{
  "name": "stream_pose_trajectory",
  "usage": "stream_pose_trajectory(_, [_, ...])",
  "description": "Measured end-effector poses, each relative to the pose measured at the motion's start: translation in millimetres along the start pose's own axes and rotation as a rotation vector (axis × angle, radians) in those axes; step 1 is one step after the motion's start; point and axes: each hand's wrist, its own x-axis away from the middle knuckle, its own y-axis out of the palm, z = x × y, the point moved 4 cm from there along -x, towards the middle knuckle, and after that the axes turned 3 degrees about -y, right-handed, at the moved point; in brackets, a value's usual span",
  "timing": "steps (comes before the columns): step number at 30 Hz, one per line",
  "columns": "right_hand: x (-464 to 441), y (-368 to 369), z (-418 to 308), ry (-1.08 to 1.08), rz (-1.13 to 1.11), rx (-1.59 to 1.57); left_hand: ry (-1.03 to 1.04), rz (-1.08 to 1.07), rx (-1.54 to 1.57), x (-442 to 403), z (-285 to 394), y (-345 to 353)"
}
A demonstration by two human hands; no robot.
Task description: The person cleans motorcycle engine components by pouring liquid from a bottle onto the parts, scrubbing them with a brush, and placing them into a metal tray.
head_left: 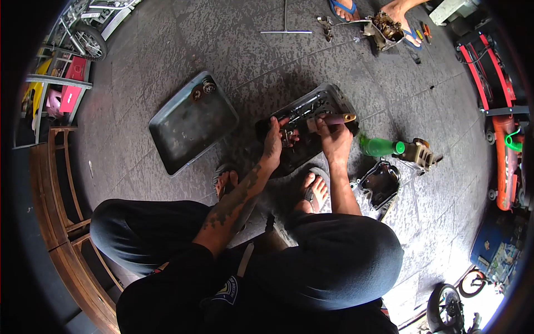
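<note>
Over a black tray [346,99] on the floor, my left hand [272,143] is closed around a small metal engine part [289,137], whose exact kind I cannot make out. My right hand [336,146] grips a paintbrush [338,119] by its purplish handle, with the bristles toward the left hand. Dark metal parts lie along the far side of the tray. Just right of it, a green plastic bottle [379,147] lies on its side. Nearby are an open engine cover [380,183] and a light metal casting [418,156].
A second grey tray [192,131] with a few small parts in its far corner sits to the left. Ahead lie a T-shaped tool [286,32] and an engine block [386,30] by another person's feet. A wooden bench [55,222] stands left; a red floor jack [503,161] stands right.
</note>
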Motion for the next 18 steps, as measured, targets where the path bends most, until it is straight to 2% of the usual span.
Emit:
stream_pose_trajectory(1, [1,-1,-1,0.003,0.003,0.002,0.012,0.008,-0.02,-2,1,0])
stream_pose_trajectory(3, [2,7,-3,0.06,-0.173,-0.183,0.025,0.009,-0.041,-4,1,3])
stream_pose_trajectory(4, [2,6,0,0.058,-0.17,-0.183,0.045,0.022,-0.067,-3,4,6])
stream_pose_trajectory(6, [0,5,2,-0.099,-0.132,0.154,0.068,0.042,-0.092,2,9,8])
stream_pose_trajectory(8, [-4,4,1,-0.053,-0.131,0.224,0.062,0.013,-0.119,2,8,6])
stream_pose_trajectory(10, [-2,2,5,0.031,-0.093,0.074,0.057,0.028,-0.153,-1,6,4])
stream_pose_trajectory(12, [3,4,-8,0.019,-0.089,-0.036,0.051,0.03,-0.19,0,5,7])
stream_pose_trajectory(14, [6,10,-11,-0.006,-0.163,-0.084,0.02,0.023,-0.047,2,3,8])
stream_pose_trajectory(15, [5,8,-14,-0.034,-0.17,0.148,0.022,0.022,-0.049,3,4,9])
stream_pose_trajectory(18, [3,-2,-9,-0.031,-0.081,0.306,0.028,0.031,-0.048,-1,4,5])
